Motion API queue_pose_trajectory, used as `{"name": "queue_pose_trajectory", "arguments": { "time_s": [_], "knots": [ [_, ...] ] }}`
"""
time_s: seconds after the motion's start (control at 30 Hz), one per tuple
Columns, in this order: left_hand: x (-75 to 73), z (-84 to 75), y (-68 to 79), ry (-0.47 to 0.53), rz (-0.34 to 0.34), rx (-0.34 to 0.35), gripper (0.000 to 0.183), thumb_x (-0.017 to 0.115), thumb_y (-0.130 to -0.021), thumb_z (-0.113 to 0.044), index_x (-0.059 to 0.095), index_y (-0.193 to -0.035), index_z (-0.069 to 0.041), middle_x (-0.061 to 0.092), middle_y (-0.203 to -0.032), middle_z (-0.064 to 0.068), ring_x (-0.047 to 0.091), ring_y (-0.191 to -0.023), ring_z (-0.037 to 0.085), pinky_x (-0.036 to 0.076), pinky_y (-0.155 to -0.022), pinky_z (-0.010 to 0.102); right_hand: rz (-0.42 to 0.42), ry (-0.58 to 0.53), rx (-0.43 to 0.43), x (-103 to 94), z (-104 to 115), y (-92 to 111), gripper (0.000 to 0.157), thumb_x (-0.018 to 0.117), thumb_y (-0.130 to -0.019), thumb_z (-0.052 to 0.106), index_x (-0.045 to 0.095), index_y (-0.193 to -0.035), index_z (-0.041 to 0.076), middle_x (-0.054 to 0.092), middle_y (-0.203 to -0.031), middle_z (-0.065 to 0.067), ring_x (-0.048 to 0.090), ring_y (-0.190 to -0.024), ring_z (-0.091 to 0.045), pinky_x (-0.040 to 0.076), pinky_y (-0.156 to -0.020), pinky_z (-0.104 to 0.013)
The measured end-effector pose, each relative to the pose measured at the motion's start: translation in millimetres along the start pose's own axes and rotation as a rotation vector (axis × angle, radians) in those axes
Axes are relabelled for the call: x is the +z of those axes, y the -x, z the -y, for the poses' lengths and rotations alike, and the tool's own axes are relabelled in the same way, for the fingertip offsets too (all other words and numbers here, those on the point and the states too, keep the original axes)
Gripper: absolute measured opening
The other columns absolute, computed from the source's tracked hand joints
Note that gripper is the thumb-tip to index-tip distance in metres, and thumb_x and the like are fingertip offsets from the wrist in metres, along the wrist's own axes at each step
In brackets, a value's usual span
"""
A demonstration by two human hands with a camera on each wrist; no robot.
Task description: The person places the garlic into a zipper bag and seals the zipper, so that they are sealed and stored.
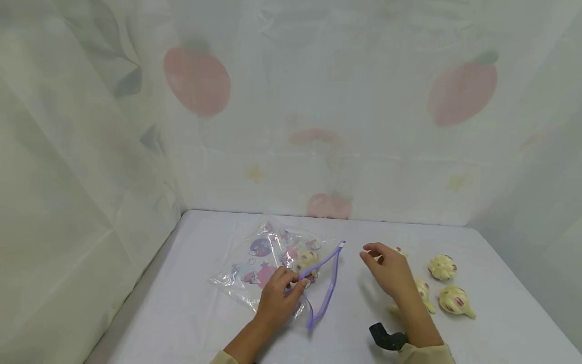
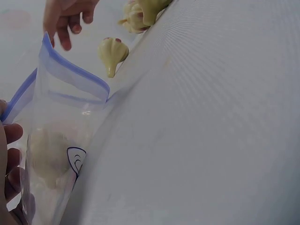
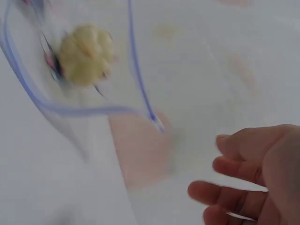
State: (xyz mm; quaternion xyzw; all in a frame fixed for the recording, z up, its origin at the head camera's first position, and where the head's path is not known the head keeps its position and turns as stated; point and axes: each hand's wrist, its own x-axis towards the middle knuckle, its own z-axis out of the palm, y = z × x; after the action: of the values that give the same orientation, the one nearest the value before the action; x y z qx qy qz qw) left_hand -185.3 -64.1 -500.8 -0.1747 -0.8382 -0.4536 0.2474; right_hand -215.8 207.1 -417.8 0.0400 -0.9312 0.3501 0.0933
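Note:
My left hand [image 1: 278,296] pinches the purple-edged mouth of a clear printed zip bag [image 1: 254,253] lying on the table. The bag's purple zip strip [image 1: 332,288] gapes apart toward the right. Inside lies one pale garlic bulb [image 3: 86,55], also seen through the plastic in the left wrist view. My right hand [image 1: 388,268] is raised to the right of the bag mouth, fingers loosely bent, holding nothing. Several garlic bulbs sit on the right of the table, among them one bulb [image 1: 442,267] behind another bulb [image 1: 456,301]; a further bulb [image 1: 423,293] is partly hidden by my right forearm.
A white table [image 1: 168,313] carries everything. Fabric with faded fruit prints [image 1: 197,81] hangs behind it and along both sides. A black bent piece [image 1: 386,337] shows beside my right wrist.

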Motion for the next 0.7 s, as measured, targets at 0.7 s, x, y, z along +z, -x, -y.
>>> {"name": "queue_pose_trajectory", "arguments": {
  "time_s": [0.7],
  "knots": [
    [-1.0,-2.1,-1.3,0.008,0.006,-0.012,0.013,0.070,-0.091,-0.027,0.065,-0.082,-0.018,0.052,-0.083,-0.012,0.057,-0.076,0.016,0.050,-0.064,0.023,0.307,0.133,0.165,-60.2,-51.1,2.5,0.057,0.068,-0.091,0.032,0.049,-0.135,0.002,0.049,-0.135,-0.034,0.053,-0.115,-0.050,0.049,-0.082,-0.055]
  ]
}}
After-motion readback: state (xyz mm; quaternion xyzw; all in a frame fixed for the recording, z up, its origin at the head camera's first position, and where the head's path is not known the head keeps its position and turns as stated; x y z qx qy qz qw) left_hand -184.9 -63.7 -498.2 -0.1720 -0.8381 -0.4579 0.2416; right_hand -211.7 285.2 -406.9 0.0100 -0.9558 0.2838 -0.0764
